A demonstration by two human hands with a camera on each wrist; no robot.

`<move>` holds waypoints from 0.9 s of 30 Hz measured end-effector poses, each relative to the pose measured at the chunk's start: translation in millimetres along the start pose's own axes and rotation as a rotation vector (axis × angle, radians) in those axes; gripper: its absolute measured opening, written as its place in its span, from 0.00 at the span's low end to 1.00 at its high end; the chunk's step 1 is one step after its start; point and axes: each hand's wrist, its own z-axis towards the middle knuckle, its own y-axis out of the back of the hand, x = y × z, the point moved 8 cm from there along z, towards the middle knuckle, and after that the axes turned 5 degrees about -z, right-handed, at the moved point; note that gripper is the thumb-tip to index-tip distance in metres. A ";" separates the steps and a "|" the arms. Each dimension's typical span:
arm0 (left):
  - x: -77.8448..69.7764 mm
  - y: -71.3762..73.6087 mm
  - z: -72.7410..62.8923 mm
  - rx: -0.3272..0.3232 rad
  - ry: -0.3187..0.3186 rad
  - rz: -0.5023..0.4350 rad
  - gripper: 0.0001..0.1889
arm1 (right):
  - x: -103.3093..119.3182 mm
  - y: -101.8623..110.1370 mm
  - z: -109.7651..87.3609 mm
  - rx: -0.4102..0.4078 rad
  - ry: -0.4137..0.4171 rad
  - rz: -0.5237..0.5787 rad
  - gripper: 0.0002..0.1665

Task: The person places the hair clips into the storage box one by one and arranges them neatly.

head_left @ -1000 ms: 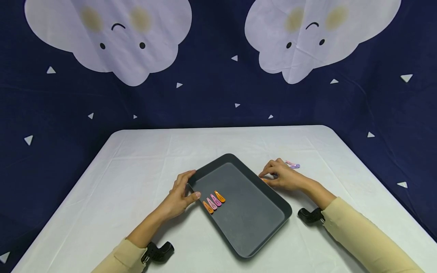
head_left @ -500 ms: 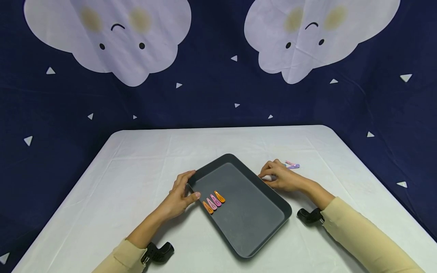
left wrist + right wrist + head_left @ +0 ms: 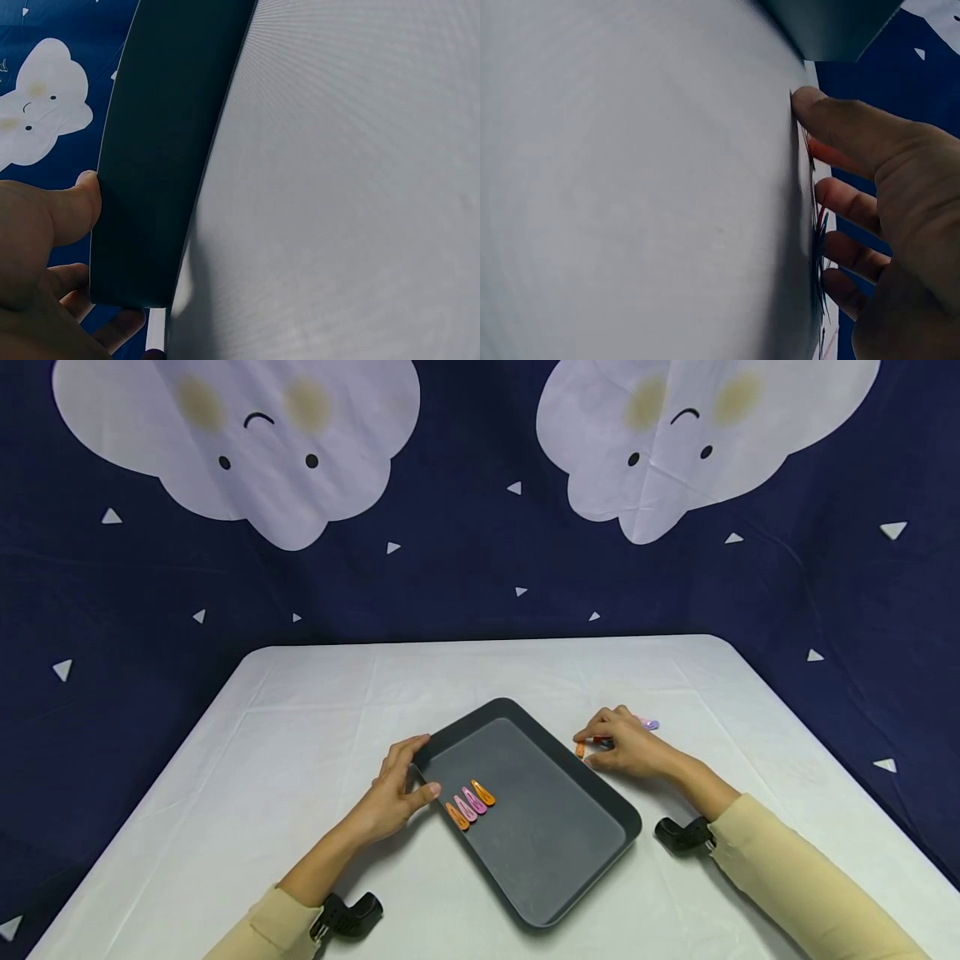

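Note:
A dark grey baking tray [image 3: 540, 827] stands diagonally on the table, its left corner gripped by my left hand [image 3: 390, 797]. The thumb [image 3: 79, 206] lies against the rim in the left wrist view, with the other fingers round the corner. Inside the tray, several snap hair clips [image 3: 470, 803], orange and pink, lie in a row. My right hand [image 3: 626, 745] is low over the table beyond the tray's right side, thumb and fingers apart. An orange hair clip [image 3: 580, 750] shows at its fingertips. Red and blue clips [image 3: 823, 225] lie under the fingers, partly hidden.
Past the right hand, a purple hair clip [image 3: 650, 724] lies on the white table [image 3: 315, 710], beside a bit of pink. Black wrist mounts [image 3: 352, 917] sit on both forearms. A dark blue cloth [image 3: 450, 593] with clouds hangs behind the table.
My right hand has shifted slightly right and its thumb and fingers have spread, so the orange clip shows again, along with red and blue ones. The left hand and tray stay put.

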 end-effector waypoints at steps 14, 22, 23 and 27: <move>1.5 -1.2 0.7 0.004 0.004 -0.001 0.38 | -6.4 9.0 -1.9 -0.032 -0.095 -0.048 0.22; 1.5 -0.8 0.6 -0.001 -0.008 0.000 0.38 | 3.0 10.1 -8.5 -0.029 -0.032 0.001 0.08; 1.5 -0.7 0.6 -0.001 -0.009 0.000 0.38 | 3.3 9.9 -9.1 -0.029 -0.032 -0.003 0.07; 1.9 -0.7 0.6 -0.002 -0.009 -0.002 0.38 | 0.4 8.4 -9.8 -0.027 -0.053 -0.040 0.07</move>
